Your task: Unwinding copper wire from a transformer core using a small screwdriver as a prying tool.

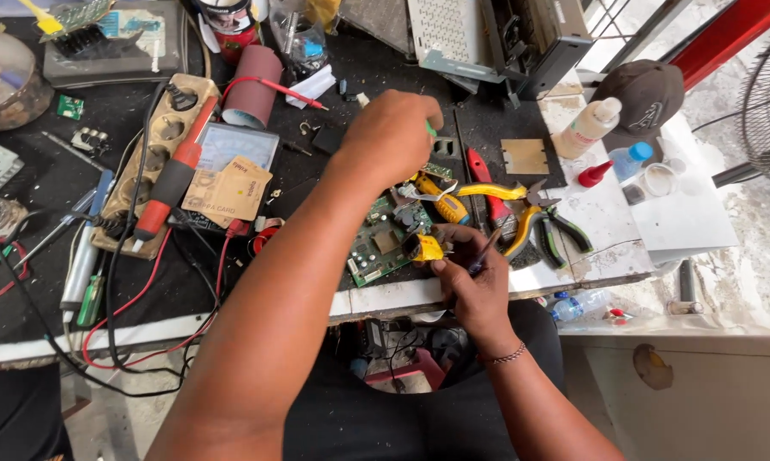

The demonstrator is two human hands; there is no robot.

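Bare forearms, a thin beaded bracelet (506,355) on the right wrist.

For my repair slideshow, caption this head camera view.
Right hand holds a probe by a green circuit board; left hand reaches over the cluttered bench.

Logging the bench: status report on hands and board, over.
Left hand raised above the circuit board, gripping something green. Right hand holds a thin tool at the yellow part. Pliers alongside.

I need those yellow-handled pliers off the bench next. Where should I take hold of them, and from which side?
Grip the yellow-handled pliers by the two curved handles, coming from above on the right hand side. The handles lie spread and bare on the bench, while the jaw end sits crowded beside the green-handled cutters.
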